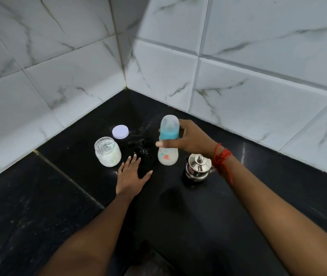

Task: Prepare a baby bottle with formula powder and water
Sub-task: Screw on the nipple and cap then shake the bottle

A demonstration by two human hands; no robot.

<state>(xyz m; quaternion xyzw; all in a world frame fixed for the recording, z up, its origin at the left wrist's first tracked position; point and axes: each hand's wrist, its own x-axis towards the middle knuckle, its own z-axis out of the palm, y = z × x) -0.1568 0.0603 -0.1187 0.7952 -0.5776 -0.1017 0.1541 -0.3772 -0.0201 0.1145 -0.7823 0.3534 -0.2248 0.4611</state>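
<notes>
Head view looks down on a black counter [238, 206] in a tiled corner. The right hand [190, 139] wraps around a capped baby bottle [168, 144], which stands upright near the middle of the counter and holds a milky liquid. The left hand [131, 174] lies flat, fingers spread, holding nothing, just beside an uncapped jar of white powder [108, 152]. The jar's lid [120, 131] sits behind it. A steel pot [197, 168] stands right of the bottle.
</notes>
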